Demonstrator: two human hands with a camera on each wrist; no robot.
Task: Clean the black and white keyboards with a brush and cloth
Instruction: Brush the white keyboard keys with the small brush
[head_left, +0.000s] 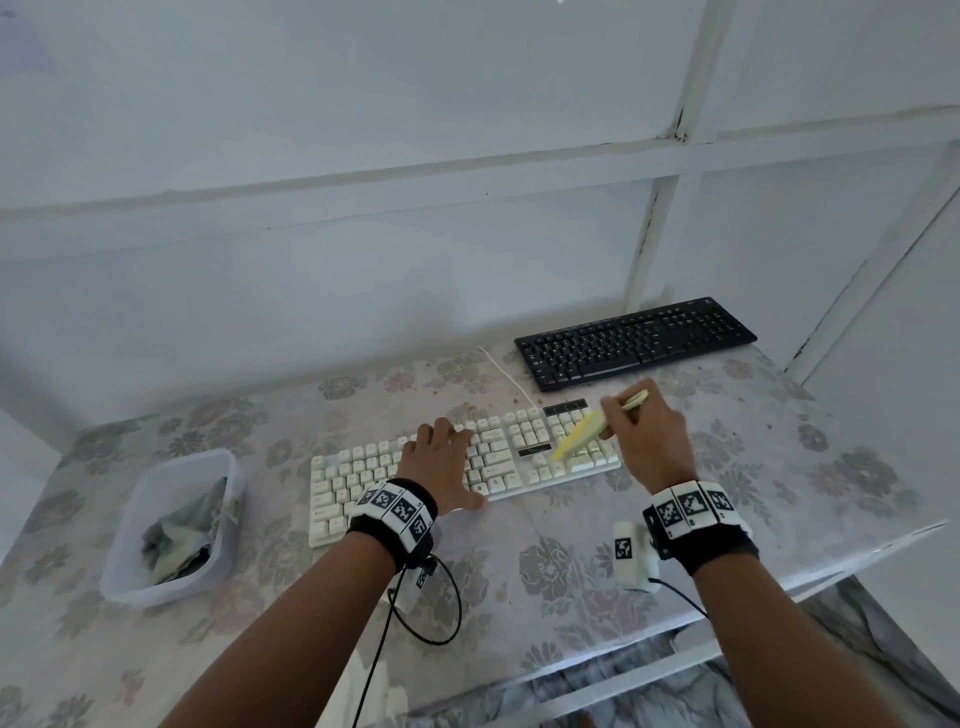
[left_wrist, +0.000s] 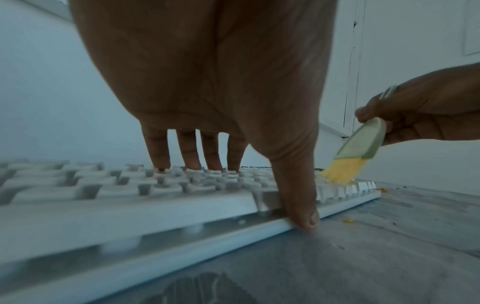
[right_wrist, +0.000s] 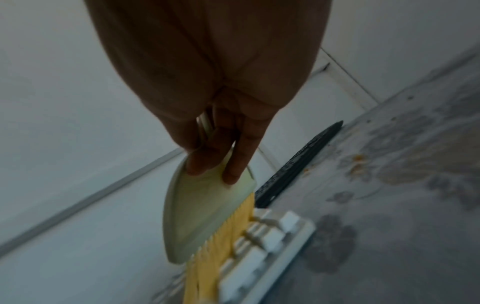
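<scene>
A white keyboard (head_left: 363, 478) lies across the middle of the floral table, seen close in the left wrist view as the white keyboard (left_wrist: 130, 205) and in the right wrist view as the white keyboard (right_wrist: 270, 242). My left hand (head_left: 441, 457) rests on its keys with straight fingers (left_wrist: 187, 150), thumb at the front edge. My right hand (head_left: 649, 441) grips a pale green brush (head_left: 582, 434) with yellow bristles (right_wrist: 221, 246) touching the right-hand keys; the brush (left_wrist: 361, 144) shows too. A black keyboard (head_left: 634, 343) lies at the back right, edge-on as the black keyboard (right_wrist: 298, 164).
A clear plastic tub (head_left: 171, 525) holding a crumpled cloth (head_left: 182, 535) stands at the table's left. A white cable (head_left: 506, 376) runs back from the white keyboard. Orange crumbs (right_wrist: 358, 158) lie on the tablecloth. The wall stands close behind; the table edge (head_left: 779, 577) drops off at the right.
</scene>
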